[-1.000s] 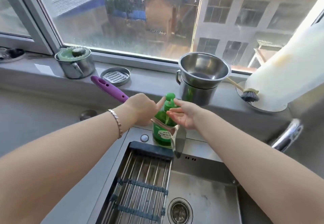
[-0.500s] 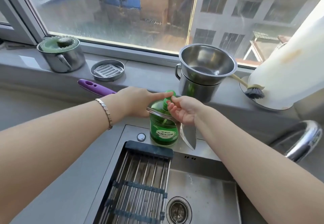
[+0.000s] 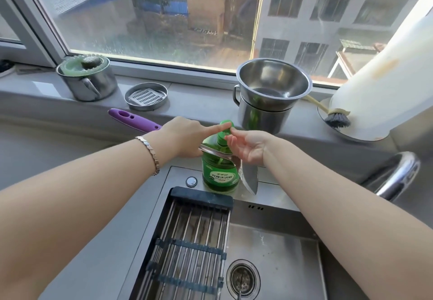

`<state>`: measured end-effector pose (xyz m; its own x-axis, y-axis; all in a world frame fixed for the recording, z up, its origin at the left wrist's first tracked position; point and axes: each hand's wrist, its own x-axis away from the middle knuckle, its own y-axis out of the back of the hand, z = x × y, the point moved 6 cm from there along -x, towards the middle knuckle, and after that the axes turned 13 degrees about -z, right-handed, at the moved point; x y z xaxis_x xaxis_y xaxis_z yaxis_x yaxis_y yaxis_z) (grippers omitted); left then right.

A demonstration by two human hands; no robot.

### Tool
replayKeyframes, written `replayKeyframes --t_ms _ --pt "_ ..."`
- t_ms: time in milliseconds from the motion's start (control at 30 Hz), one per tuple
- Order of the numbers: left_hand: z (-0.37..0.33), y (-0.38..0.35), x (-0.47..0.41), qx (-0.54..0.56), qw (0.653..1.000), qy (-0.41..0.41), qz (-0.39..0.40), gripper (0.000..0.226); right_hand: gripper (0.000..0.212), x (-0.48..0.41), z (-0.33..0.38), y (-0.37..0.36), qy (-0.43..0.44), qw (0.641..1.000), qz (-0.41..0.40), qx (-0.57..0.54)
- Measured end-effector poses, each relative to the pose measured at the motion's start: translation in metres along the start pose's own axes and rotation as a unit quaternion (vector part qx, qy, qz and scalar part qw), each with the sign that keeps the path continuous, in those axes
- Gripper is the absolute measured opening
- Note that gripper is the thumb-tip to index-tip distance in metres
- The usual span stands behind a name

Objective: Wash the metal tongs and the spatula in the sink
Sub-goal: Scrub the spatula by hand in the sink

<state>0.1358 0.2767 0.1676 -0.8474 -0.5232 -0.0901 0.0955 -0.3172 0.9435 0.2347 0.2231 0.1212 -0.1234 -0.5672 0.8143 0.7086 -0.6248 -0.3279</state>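
Spatula (image 3: 136,119) gripped by left fingers (image 3: 210,131), forefinger on bottle (image 3: 219,173) (Chinese label); right fingers (image 3: 232,139) relaxed.

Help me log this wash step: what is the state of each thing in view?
Spatula, gripped by left hand, blade pointing down.
Soap bottle, upright, left forefinger on its pump.
Right hand, open, cupped by the nozzle.
Rack, laid in the sink's left side.
Faucet, no water seen.
Bowl, nested on a pot.
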Motion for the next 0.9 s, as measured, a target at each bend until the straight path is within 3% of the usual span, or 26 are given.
replayKeyframes --t_ms 167,233,300,400,433,467,533,567,600,633,700,767,867,900 --pt "-0.005 0.006 0.026 0.021 0.999 0.030 0.023 0.084 0.042 0.021 -0.009 0.028 0.044 0.996 -0.023 -0.077" --pt "-0.012 -0.001 0.046 0.115 0.988 0.085 0.061 0.065 0.039 0.035 -0.018 0.055 0.078 0.989 -0.062 -0.105" --pt "-0.030 -0.010 0.065 0.200 0.968 0.128 0.077 0.048 0.038 0.048 -0.029 0.082 0.138 0.978 -0.107 -0.111" --pt "-0.070 -0.018 0.085 0.233 0.960 0.140 0.071 0.058 0.033 0.066 -0.050 0.109 0.261 0.952 -0.157 -0.035" --pt "-0.082 -0.019 0.090 0.233 0.960 0.142 0.070 0.059 0.030 0.072 -0.058 0.115 0.317 0.932 -0.169 0.039" --pt "-0.093 -0.018 0.095 0.231 0.959 0.145 0.070 0.060 0.027 0.080 -0.066 0.119 0.393 0.890 -0.181 0.144" --pt "-0.110 -0.015 0.104 0.224 0.960 0.155 0.067 0.060 0.042 0.095 -0.088 0.121 0.528 0.741 -0.164 0.380" --pt "-0.116 -0.014 0.109 0.217 0.961 0.161 0.063 0.059 0.059 0.097 -0.100 0.123 0.554 0.667 -0.143 0.477" --pt "-0.121 -0.012 0.113 0.210 0.962 0.167 0.059 0.059 0.078 0.093 -0.109 0.131 0.550 0.619 -0.133 0.544" --pt "-0.125 -0.010 0.118 0.201 0.963 0.172 0.055 0.058 0.095 0.089 -0.111 0.144 0.524 0.603 -0.141 0.584" --pt "-0.134 -0.008 0.126 0.181 0.967 0.169 0.058 0.056 0.118 0.087 -0.111 0.168 0.467 0.624 -0.165 0.605" --pt "-0.143 -0.007 0.131 0.171 0.970 0.162 0.060 0.055 0.119 0.097 -0.119 0.162 0.486 0.611 -0.146 0.607" --pt "-0.156 -0.006 0.133 0.172 0.973 0.150 0.041 0.056 0.106 0.108 -0.147 0.142 0.525 0.519 -0.089 0.669" --pt "-0.158 -0.006 0.135 0.168 0.974 0.146 0.037 0.056 0.104 0.108 -0.148 0.143 0.524 0.516 -0.080 0.673"
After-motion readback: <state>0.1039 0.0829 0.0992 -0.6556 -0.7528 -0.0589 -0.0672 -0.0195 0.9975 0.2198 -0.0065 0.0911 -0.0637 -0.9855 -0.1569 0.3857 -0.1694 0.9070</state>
